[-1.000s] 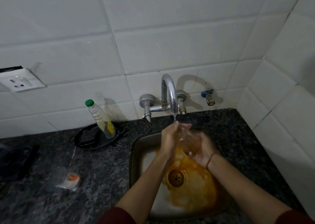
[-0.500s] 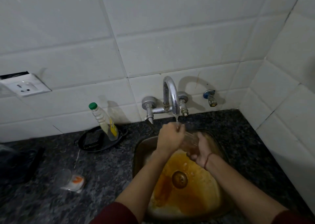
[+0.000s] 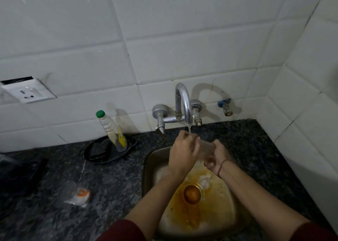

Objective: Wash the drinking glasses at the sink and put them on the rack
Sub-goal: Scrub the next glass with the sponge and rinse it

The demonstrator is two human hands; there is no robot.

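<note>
glass [image 3: 205, 149] over sink [image 3: 146, 167], under tap [image 3: 182, 101]; bottle [image 3: 113, 130] on pan [image 3: 98, 154] l of tap; 2nd glass [image 3: 67, 189] on counter [image 3: 113, 182] l of sink.

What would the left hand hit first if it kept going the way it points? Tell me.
The glass. The left hand points up and right, with its fingers curled on the glass's near end, and the right hand grips the other end. Depth beyond that is unclear.

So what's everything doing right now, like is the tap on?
Tap: on, thin stream running.
Held glass: sideways under the stream.
Left hand: grips held glass.
Right hand: grips held glass.
Counter glass: standing, left of sink.
Bottle: capped, leaning.
Sink: stained orange, wet.
Socket: nothing plugged in.
</note>
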